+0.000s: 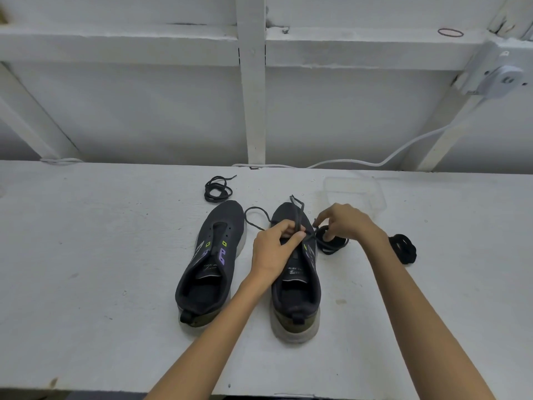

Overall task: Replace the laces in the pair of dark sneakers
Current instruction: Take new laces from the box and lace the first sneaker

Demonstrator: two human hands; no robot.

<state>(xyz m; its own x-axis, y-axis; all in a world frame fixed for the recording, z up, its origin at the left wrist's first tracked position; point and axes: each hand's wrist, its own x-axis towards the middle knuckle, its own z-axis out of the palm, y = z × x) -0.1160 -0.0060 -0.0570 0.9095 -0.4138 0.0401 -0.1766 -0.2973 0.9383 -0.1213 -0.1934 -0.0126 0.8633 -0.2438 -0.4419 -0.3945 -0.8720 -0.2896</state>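
Centrally, two dark sneakers stand side by side on a white table, toes pointing away from the viewer and heels near the front edge. The right sneaker carries a dark lace at its eyelets. One part loops out to the left over the gap between the shoes, and another rises in a narrow loop over the toe. The left hand lies over this sneaker's tongue, thumb and forefinger pinching the lace where the strands meet. The right hand hovers just beside the sneaker's right edge, fingers curled downward, its fingertips nipping a strand of the lace.

The left sneaker has bare eyelets, with purple and yellow-green marks on either side of its opening.

Under the right hand, just beside the right sneaker, sits a loose bundle of dark lace. Further right, apart from it and partly behind the right forearm, lies a second black bundle. Beyond the left sneaker's toe rests a coiled lace. A clear plastic tub stands beyond the right hand.

A white cable runs along the back of the table and climbs the white wall toward a round fitting. A red rubber band lies on a ledge above.
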